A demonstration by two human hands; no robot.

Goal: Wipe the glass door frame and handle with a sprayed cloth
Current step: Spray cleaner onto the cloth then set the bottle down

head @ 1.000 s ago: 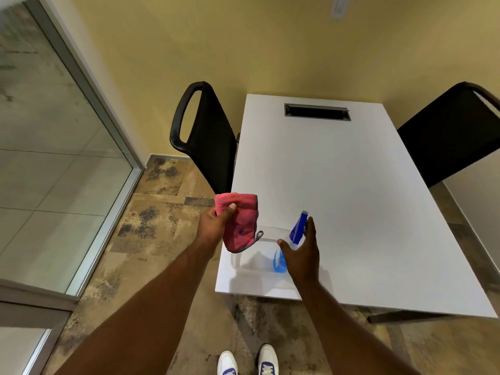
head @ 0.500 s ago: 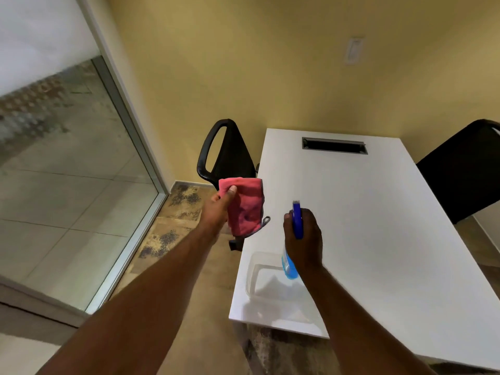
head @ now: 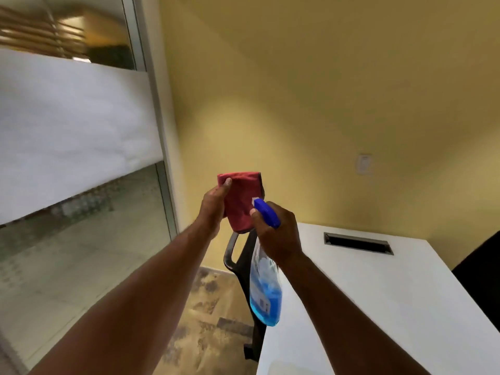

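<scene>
My left hand point(head: 213, 205) holds a folded red cloth point(head: 242, 201) up at chest height, thumb on its top edge. My right hand point(head: 278, 234) grips a clear spray bottle point(head: 265, 290) of blue liquid by its neck. Its blue nozzle point(head: 266, 212) points at the cloth from a few centimetres away. To the left stands a glass wall with a frosted band point(head: 73, 131) and a grey metal frame post point(head: 159, 147). No door handle is in sight.
A white table point(head: 378, 307) with a cable slot point(head: 358, 243) fills the lower right. A black chair point(head: 243, 261) stands between the table and the glass. Another dark chair point(head: 481, 269) shows at the right edge. A yellow wall is ahead.
My right hand lifted the spray bottle off the table and raised it to the cloth. Both hands rose and my view tilted upward toward the wall.
</scene>
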